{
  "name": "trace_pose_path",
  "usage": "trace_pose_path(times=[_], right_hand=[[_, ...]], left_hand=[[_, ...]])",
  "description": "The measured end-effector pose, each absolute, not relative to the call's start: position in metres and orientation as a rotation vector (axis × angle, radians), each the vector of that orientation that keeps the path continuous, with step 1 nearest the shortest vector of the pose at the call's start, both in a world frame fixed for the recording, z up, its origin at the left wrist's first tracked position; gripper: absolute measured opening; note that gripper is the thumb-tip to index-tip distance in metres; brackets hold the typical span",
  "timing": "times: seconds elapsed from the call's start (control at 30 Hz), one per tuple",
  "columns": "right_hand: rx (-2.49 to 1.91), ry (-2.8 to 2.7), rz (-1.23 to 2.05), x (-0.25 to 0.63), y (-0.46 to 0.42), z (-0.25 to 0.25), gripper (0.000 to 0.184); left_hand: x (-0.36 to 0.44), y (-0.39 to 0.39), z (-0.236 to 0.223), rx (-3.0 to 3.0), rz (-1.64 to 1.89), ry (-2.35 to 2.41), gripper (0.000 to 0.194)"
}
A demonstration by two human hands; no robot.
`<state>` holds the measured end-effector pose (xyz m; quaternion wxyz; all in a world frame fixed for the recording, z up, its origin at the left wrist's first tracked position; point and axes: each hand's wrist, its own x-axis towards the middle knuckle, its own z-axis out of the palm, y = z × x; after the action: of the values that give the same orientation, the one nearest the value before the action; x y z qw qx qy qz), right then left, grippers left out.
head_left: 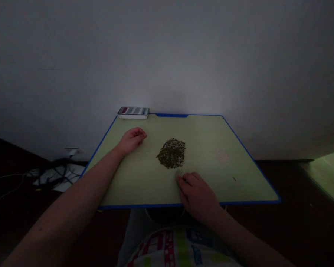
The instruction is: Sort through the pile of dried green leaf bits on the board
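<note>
A patch of small dark greenish-brown grains [172,153], like dried beans or seeds, is spread on the middle of the pale table [144,181]. Left of it, my left hand [133,140] rests on the table with curled fingers; anything between them is too small or hidden to make out. At the near edge of the patch, my right hand [197,193] is closed, thumb and fingertips on a small, pale, see-through object [179,173]. Its kind is unclear in the dim light.
At the far left corner a phone [133,110] lies on a white box [133,116]. To the right are a faint patch of pale pinkish bits [222,156] and a thin dark sliver [234,179]. A wall [183,55] stands behind the table; cables [62,168] lie at left.
</note>
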<state>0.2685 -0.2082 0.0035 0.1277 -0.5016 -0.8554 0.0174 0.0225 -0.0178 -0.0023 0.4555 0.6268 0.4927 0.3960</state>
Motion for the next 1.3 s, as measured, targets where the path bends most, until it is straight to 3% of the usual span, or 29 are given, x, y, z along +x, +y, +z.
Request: trace_pose_path(times=[0.8,1.3], right_hand=[[-1.679,-2.361,-0.030,0.282,-0.212,0.001,0.032],[-1.546,-2.416,-0.037,0.261,-0.202,0.003,0.030]], left_hand=[[0.022,-0.018,-0.003,1.560,0.978,1.213,0.018],[0.024,-0.018,-0.001,1.557,0.994,1.212,0.019]])
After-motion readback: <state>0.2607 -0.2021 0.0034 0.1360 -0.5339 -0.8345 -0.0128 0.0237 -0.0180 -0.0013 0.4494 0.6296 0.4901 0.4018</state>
